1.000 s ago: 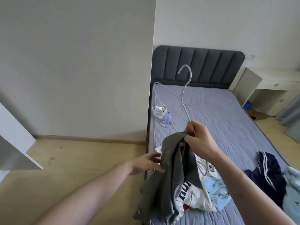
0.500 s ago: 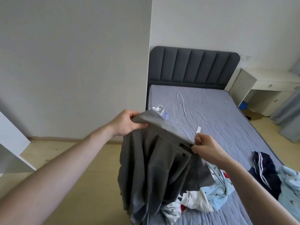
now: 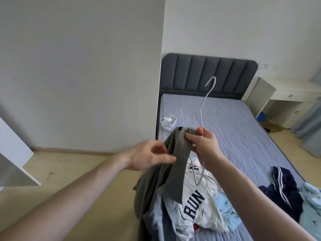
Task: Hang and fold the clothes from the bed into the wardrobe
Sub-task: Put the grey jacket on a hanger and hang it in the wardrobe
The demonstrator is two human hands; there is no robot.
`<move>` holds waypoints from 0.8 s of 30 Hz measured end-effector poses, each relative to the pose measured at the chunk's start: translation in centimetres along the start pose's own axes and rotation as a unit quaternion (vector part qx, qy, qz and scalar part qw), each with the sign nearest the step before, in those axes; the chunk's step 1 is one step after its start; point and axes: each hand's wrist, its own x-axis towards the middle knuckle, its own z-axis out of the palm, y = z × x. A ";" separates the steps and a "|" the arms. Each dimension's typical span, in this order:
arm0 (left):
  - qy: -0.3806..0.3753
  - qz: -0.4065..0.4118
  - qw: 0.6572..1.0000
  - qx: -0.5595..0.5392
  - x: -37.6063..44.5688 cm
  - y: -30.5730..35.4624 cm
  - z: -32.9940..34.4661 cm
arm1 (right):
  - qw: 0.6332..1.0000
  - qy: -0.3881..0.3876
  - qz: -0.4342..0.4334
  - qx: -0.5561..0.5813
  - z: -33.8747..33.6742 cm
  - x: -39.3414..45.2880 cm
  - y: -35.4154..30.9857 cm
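Right hand (image 3: 204, 145), raised above the near end of the bed (image 3: 243, 129), with fingers curled round both the top edge of a grey garment (image 3: 166, 171) and the shaft of a pale wire hanger (image 3: 202, 117). The hanger's hook rises above this hand in front of the dark padded headboard (image 3: 208, 75); its lower wire runs down below the hand and bends just above the clothes pile. The grey garment hangs from the right hand, draped downward and toward the left hand, its lower part trailing over the bed's near corner. Left hand (image 3: 149, 157), just beside the hanging cloth on its left, fingers loosely bent with the fingertips touching the fabric (whether they actually pinch it cannot be told). Below the right hand, a white shirt lettered "RUN" (image 3: 196, 206) lies on the bed, over a light blue patterned garment (image 3: 225, 209). Further to the right of the right forearm, a dark navy garment with white stripes (image 3: 284, 188). Beyond the left hand, near the bed's far left edge, a small white basket (image 3: 168, 121) of small items. A white panel edge (image 3: 15, 164) stands well to the left of the left arm
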 end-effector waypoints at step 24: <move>0.077 0.067 0.991 -0.081 0.4 -0.8 -6.0 | 0.991 0.099 0.036 0.088 -1.8 1.0 -1.3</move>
